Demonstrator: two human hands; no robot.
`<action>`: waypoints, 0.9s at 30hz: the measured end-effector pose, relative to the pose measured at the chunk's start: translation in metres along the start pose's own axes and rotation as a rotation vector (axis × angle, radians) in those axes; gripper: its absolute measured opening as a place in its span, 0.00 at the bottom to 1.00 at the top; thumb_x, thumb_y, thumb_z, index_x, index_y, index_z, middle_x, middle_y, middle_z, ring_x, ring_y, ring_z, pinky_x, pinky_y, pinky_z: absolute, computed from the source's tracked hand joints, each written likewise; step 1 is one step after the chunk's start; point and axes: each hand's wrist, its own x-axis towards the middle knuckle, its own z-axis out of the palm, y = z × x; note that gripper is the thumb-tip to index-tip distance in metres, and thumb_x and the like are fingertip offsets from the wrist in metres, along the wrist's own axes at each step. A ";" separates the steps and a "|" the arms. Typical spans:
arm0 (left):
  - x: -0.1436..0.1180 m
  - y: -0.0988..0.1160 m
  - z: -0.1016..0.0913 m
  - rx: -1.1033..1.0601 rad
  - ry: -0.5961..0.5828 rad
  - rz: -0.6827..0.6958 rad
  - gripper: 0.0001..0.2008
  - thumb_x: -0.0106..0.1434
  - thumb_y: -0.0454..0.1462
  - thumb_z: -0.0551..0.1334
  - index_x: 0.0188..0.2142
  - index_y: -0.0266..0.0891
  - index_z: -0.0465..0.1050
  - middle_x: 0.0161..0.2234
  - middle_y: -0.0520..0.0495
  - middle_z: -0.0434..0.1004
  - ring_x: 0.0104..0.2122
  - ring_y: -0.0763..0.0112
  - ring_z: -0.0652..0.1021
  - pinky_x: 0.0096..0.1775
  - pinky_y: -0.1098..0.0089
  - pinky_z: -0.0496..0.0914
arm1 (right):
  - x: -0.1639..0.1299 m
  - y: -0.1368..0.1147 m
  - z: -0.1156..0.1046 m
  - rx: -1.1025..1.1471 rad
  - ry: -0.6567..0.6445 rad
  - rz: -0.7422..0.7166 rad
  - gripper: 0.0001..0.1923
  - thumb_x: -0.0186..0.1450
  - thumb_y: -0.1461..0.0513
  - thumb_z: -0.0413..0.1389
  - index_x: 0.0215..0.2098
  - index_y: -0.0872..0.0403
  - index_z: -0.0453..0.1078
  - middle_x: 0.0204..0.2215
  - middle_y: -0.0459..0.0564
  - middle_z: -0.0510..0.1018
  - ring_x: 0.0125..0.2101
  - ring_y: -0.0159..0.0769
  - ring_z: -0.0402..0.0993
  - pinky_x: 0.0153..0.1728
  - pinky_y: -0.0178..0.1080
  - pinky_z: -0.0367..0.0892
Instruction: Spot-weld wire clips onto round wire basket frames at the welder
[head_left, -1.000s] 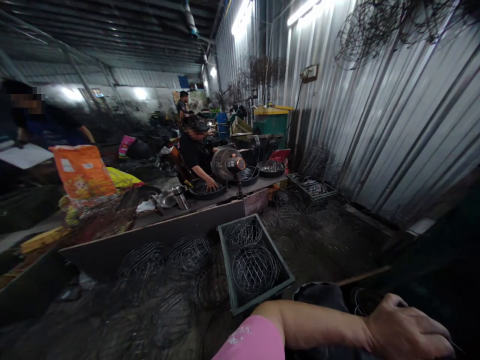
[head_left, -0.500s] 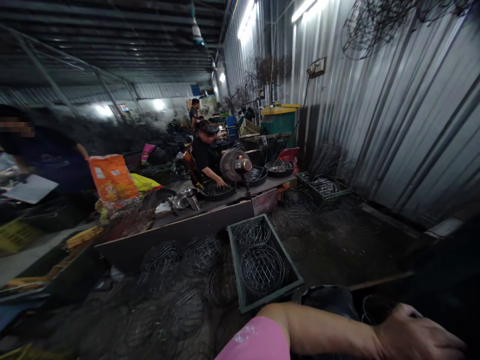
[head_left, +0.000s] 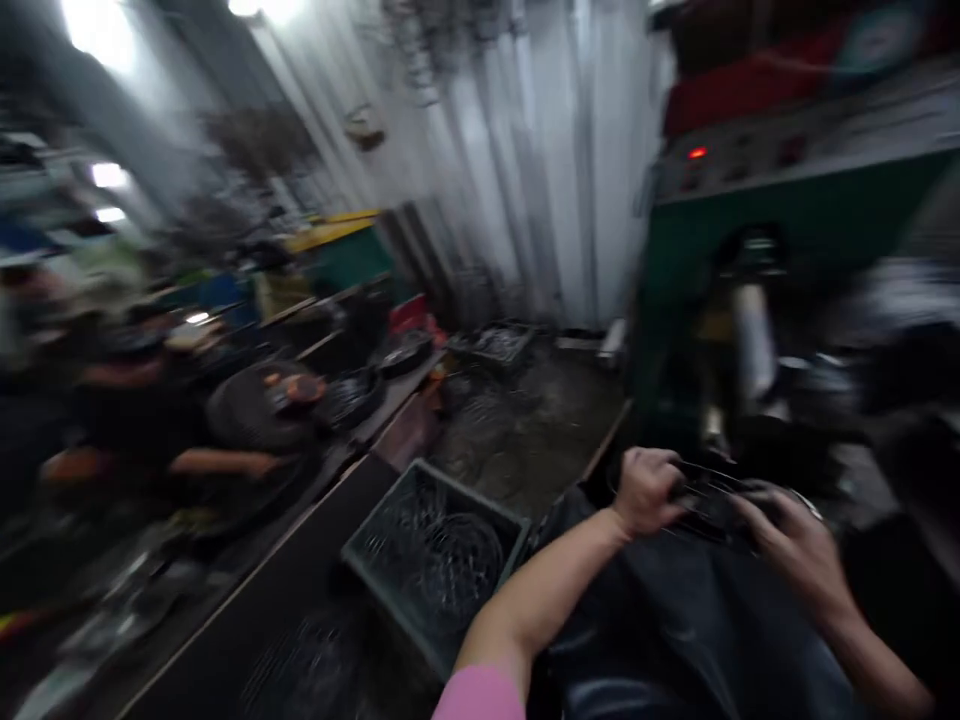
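Note:
The picture is blurred by motion. My left hand (head_left: 646,490), on a bare forearm with a pink sleeve, is closed on the left end of a dark wire piece (head_left: 712,497) held over my lap. My right hand (head_left: 787,545) grips the same wire piece from the right side. Both hands are just in front of a green machine (head_left: 750,230) with a small red light (head_left: 697,153). Its details are too smeared to make out.
A green crate (head_left: 375,530) holding round wire baskets stands on the floor to my lower left. A long bench (head_left: 315,500) runs left of it, with a person reaching over dark trays and a fan. Corrugated metal wall (head_left: 540,180) stands behind.
The view has swung sharply to the right, onto the green machine. My left hand came up and inward, my right hand has entered the view, and both now grip the wire piece.

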 end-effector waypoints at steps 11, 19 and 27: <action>0.019 0.014 0.027 -0.094 0.123 0.029 0.09 0.53 0.40 0.65 0.27 0.39 0.67 0.42 0.43 0.73 0.44 0.63 0.72 0.50 0.59 0.64 | 0.004 0.019 -0.025 0.151 0.079 0.097 0.19 0.57 0.45 0.55 0.27 0.51 0.72 0.33 0.53 0.76 0.37 0.45 0.71 0.43 0.46 0.63; 0.023 0.018 0.024 -0.067 0.115 0.050 0.09 0.51 0.38 0.67 0.27 0.40 0.67 0.43 0.46 0.75 0.45 0.65 0.73 0.52 0.58 0.62 | 0.009 0.016 -0.030 0.243 0.028 0.200 0.19 0.56 0.45 0.56 0.26 0.52 0.72 0.31 0.52 0.76 0.36 0.44 0.71 0.41 0.44 0.65; 0.024 0.015 0.022 -0.077 0.075 0.003 0.09 0.50 0.38 0.67 0.28 0.41 0.67 0.43 0.46 0.75 0.46 0.65 0.73 0.52 0.59 0.63 | 0.021 0.015 -0.039 0.331 -0.087 0.291 0.23 0.50 0.42 0.59 0.26 0.53 0.72 0.29 0.50 0.76 0.33 0.42 0.70 0.36 0.41 0.65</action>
